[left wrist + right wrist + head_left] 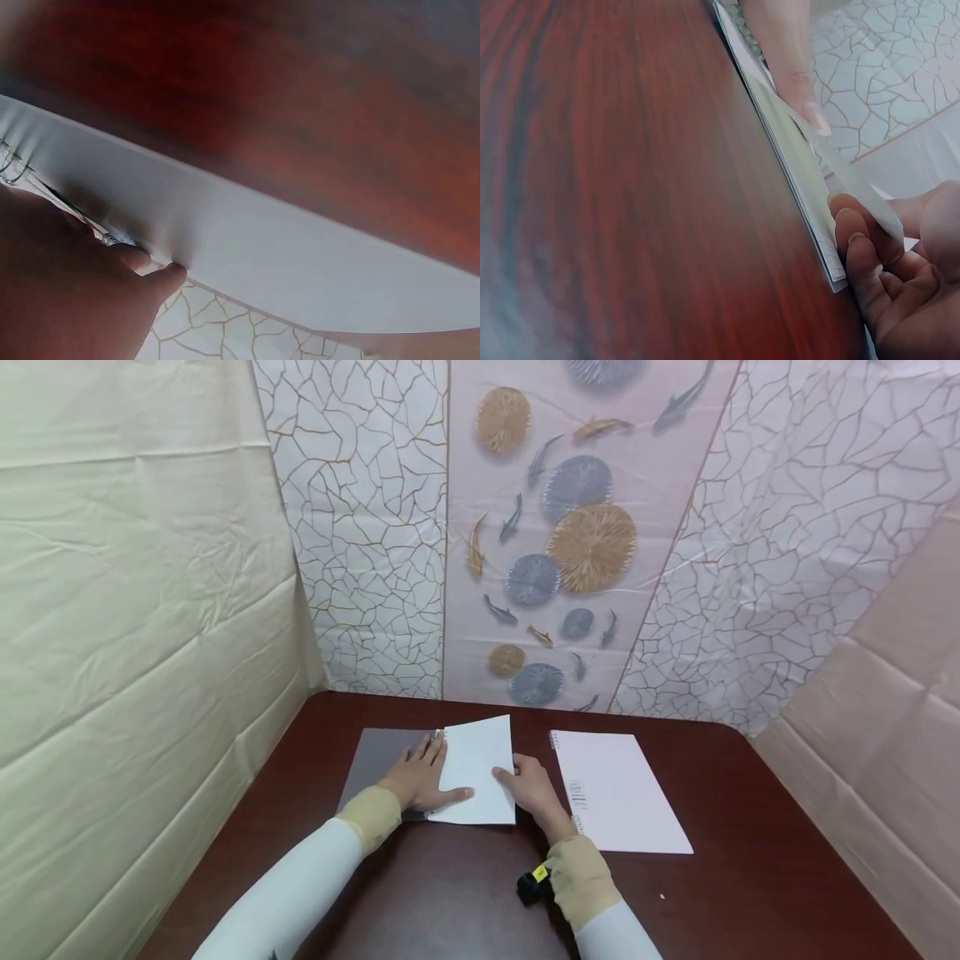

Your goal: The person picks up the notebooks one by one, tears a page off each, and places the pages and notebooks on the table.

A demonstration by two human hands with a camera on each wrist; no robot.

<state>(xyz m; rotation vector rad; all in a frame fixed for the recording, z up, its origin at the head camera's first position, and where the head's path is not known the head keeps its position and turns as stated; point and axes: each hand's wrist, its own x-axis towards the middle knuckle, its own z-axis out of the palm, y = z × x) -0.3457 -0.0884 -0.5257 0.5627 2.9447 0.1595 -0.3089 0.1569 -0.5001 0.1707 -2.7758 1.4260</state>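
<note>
Pinching page (480,756) with right hand (531,785), resting outspread left hand (422,778) on notebook (377,758); likely mid-turn, next needing leftward sweep.

White sleeves (300,881); beige cuffs (371,818); black yellow-marked wrist device (528,889).

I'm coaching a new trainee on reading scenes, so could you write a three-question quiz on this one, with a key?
1. What does the right grip pinch?
A) a dark gray cover
B) a white sheet
C) the wall cloth

2. True or false: the left grip hangs well clear of the open notebook.

3. In the head view, on which side of the open notebook does the second notebook lie?

Key:
1. B
2. False; it rests on the open notebook.
3. The right side.
</note>
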